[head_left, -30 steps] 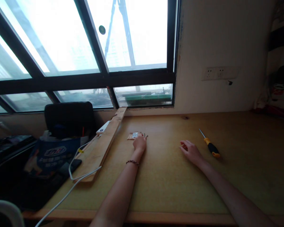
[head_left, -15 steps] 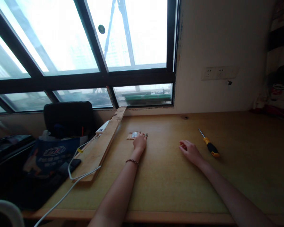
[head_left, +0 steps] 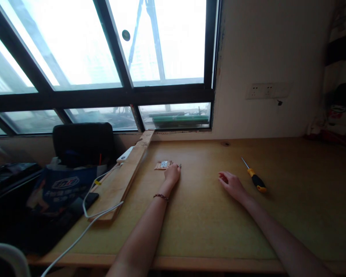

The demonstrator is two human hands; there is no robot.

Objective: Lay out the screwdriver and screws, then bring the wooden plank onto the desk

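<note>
Wooden piece with metal plates (head_left: 163, 164) lies flat on the tabletop (head_left: 202, 215), toward the window end, its right end partly behind the left hand (head_left: 172, 174). Left hand: fingers curled in, knuckles up, just beside the piece. A small item (head_left: 180, 166), too small to identify, shows at its far side; cannot tell whether the fingers grip it.

Change from the earlier frame: left hand sits slightly farther right relative to the piece, and the small item appears shifted right with it. Piece itself shows no clear displacement.

Right hand (head_left: 230, 182): rests on the tabletop, fingers loosely bent; cannot tell whether it encloses anything. Position unchanged. Screwdriver (head_left: 256, 179), yellow and black handle, lies to its right, apart from it, tip toward the wall; also unchanged.
</note>
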